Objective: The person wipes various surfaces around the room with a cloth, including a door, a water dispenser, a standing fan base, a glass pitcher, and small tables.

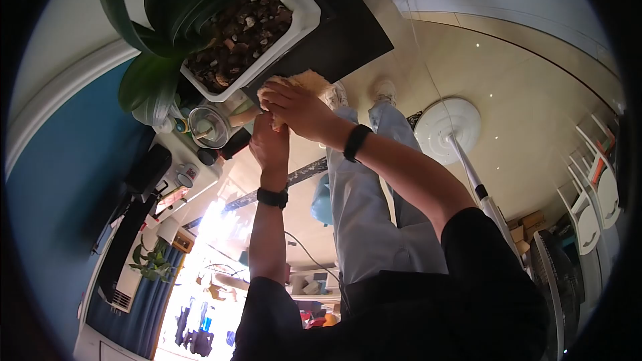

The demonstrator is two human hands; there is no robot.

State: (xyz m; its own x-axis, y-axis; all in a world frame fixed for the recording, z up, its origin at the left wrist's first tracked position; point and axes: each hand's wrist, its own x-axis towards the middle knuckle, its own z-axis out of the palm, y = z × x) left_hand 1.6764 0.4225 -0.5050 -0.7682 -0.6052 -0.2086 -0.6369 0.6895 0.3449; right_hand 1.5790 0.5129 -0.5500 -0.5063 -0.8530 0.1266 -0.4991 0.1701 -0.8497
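At eleven o'clock, beside the pot (305,13), your left hand (270,144) and right hand (297,108) grasp a cloth (312,81). Two grips likely keep it bunched.

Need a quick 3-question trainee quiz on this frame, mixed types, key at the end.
1. Multiple choice: what are the fingers of the right hand laid over?
A) A glass jar
B) A tan cloth
C) A fan blade

2. True or false: the person wears black trousers.

3. Fill in the blank: the plant at the top of the view grows in a ____ pot.

Key:
1. B
2. False; the trousers are pale
3. white
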